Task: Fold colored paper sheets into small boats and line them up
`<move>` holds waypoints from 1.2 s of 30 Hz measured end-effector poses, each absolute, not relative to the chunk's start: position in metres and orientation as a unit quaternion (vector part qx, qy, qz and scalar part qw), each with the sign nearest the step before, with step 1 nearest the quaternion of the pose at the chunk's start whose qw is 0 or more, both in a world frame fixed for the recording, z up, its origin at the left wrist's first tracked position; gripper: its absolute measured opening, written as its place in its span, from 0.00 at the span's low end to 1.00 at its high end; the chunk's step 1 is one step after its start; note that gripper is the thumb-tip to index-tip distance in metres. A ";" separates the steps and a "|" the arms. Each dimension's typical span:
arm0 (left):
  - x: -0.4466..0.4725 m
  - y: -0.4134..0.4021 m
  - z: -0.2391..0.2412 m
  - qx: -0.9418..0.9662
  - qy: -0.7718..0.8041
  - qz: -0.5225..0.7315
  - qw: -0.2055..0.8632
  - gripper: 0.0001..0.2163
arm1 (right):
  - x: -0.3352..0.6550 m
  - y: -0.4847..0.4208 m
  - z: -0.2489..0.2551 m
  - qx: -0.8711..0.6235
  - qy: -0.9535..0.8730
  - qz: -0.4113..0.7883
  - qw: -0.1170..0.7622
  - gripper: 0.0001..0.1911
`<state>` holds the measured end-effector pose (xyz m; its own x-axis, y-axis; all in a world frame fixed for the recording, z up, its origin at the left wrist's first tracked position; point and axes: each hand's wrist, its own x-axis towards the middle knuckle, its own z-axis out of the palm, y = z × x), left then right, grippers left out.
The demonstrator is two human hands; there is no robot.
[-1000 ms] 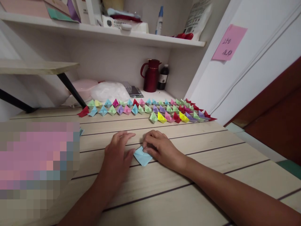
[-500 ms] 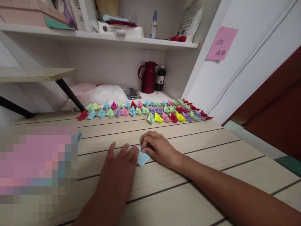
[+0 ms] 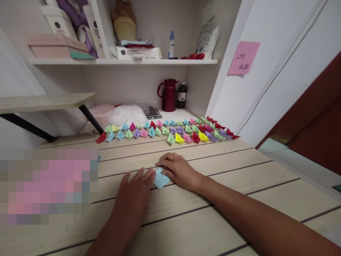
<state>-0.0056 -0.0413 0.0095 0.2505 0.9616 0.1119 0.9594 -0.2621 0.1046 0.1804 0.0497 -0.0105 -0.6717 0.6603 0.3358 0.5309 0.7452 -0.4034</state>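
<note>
A small folded light-blue paper [image 3: 160, 179] lies on the pale wooden table [image 3: 213, 167] between my hands. My left hand [image 3: 134, 190] rests flat on the table with fingers stretched out, the fingertips touching the paper's left edge. My right hand [image 3: 177, 169] lies over the paper's upper right part, fingers pressing down on it. Beyond the hands, rows of several small colourful folded paper boats [image 3: 170, 129] stand along the table's far edge.
A dark red jug [image 3: 168, 95] and a dark bottle [image 3: 182, 95] stand in the alcove behind. A shelf [image 3: 125, 61] above carries boxes and bottles. A pink note [image 3: 243, 57] sticks on the white wall at right. A blurred patch covers the left.
My left hand has slid flat against the paper's left edge, fingers straightened. My right hand has flattened onto the paper. The view has tilted upward.
</note>
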 end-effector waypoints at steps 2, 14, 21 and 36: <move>-0.017 -0.038 0.010 0.781 0.613 0.115 0.014 0.31 | 0.180 0.050 -0.009 -0.327 -0.905 0.142 0.232 0.14; -0.001 -0.017 0.010 0.698 0.691 0.189 0.020 0.12 | 0.180 0.049 -0.003 -0.339 -0.890 0.195 0.236 0.10; 0.005 -0.016 0.003 0.710 0.675 0.192 0.052 0.07 | 0.182 0.049 -0.002 -0.342 -0.887 0.203 0.236 0.10; 0.001 -0.018 -0.001 0.680 0.678 0.262 0.095 0.11 | 0.175 0.049 0.000 -0.358 -0.813 0.343 0.305 0.03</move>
<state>0.0014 -0.0177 -0.0015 -0.0581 0.9718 0.2284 0.8725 -0.0618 0.4847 0.1747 0.0488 0.0002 -0.5574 0.7914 0.2509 0.3725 0.5085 -0.7764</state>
